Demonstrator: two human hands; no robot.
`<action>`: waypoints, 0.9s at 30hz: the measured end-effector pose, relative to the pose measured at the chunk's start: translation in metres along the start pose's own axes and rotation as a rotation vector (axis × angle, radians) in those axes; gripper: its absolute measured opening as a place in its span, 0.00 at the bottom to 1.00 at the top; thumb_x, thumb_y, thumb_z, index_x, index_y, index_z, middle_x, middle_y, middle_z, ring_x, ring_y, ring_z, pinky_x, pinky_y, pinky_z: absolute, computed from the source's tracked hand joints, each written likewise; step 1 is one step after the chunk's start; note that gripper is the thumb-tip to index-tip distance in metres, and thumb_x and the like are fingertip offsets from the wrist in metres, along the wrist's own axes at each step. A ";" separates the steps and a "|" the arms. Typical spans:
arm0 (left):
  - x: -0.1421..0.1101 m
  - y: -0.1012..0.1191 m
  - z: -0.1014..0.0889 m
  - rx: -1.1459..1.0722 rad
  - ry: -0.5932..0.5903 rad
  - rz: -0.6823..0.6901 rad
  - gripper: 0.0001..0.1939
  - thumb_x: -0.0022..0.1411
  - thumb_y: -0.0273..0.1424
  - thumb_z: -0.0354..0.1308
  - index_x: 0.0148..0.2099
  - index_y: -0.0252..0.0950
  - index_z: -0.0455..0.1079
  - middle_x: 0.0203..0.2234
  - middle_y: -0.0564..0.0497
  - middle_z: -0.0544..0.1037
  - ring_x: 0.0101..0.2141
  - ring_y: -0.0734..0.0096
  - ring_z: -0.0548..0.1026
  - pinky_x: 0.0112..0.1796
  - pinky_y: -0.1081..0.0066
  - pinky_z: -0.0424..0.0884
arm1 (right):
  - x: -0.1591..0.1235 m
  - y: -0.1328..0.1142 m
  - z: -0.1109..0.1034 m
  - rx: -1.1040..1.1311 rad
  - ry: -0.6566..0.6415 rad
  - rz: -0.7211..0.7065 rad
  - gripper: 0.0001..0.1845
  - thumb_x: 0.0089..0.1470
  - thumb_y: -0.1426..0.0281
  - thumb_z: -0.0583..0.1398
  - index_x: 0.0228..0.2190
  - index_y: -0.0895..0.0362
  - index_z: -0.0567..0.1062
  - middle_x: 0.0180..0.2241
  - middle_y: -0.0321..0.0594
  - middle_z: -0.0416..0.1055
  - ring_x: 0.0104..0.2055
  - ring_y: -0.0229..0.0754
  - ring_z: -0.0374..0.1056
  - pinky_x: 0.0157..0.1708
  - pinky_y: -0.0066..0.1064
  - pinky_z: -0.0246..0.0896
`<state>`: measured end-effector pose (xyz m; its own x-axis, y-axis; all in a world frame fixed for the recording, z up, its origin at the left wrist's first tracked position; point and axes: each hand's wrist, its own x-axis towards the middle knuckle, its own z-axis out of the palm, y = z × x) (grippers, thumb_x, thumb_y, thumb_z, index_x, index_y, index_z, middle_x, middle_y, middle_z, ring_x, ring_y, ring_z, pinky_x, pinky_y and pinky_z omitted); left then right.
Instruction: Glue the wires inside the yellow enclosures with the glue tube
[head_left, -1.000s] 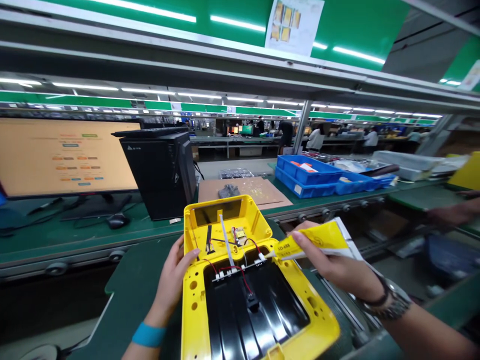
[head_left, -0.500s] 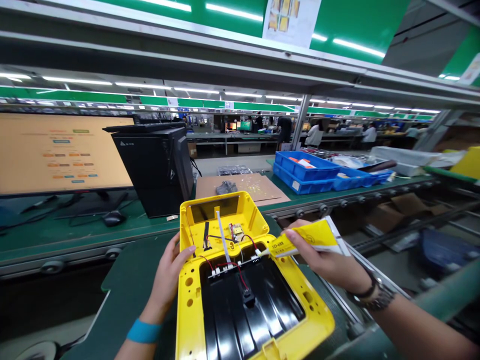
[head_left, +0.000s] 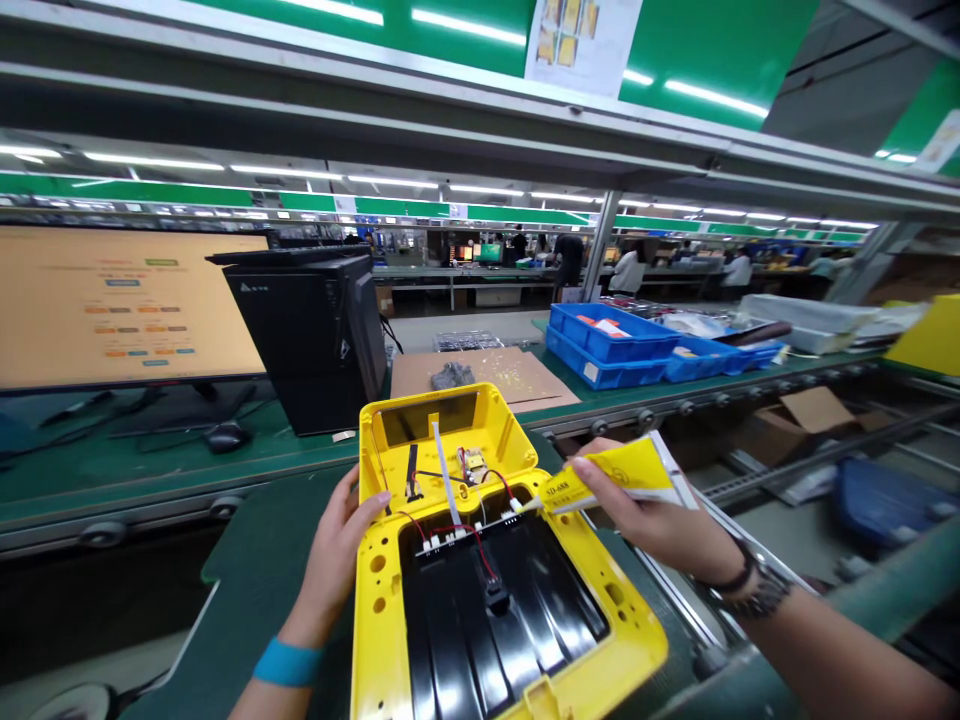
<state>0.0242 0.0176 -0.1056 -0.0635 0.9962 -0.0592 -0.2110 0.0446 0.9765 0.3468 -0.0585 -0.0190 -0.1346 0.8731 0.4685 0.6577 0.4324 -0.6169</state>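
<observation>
The right hand (head_left: 652,515) pinches a yellow SD-688 glue tube (head_left: 619,475), its long axis nearly level, nozzle pointing left to just beside the white connectors (head_left: 514,512) inside the open yellow plastic housing (head_left: 382,625). The left hand (head_left: 334,565), fingers spread, rests against the housing's left edge, near the green bench (head_left: 255,590) edge.

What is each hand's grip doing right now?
Left hand: open, fingers resting against the yellow case.
Right hand: closed, holding a yellow glue tube.
</observation>
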 end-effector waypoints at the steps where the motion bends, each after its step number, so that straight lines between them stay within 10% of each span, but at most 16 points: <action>1: 0.000 0.000 0.000 -0.002 0.000 -0.001 0.34 0.59 0.33 0.66 0.66 0.39 0.62 0.55 0.42 0.78 0.46 0.54 0.81 0.39 0.66 0.79 | 0.001 -0.001 0.000 -0.013 0.001 -0.007 0.10 0.67 0.62 0.56 0.34 0.52 0.72 0.28 0.33 0.71 0.30 0.39 0.70 0.28 0.29 0.62; 27: -0.002 0.000 0.003 -0.069 -0.040 0.038 0.36 0.57 0.34 0.68 0.66 0.37 0.62 0.54 0.41 0.78 0.48 0.50 0.80 0.43 0.61 0.79 | 0.008 -0.027 0.023 0.042 0.208 -0.076 0.12 0.66 0.59 0.56 0.34 0.51 0.74 0.32 0.38 0.77 0.32 0.42 0.76 0.32 0.29 0.73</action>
<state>0.0269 0.0161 -0.1050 -0.0345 0.9993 -0.0127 -0.2757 0.0027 0.9612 0.3112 -0.0581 -0.0134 -0.0240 0.7743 0.6324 0.6194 0.5081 -0.5985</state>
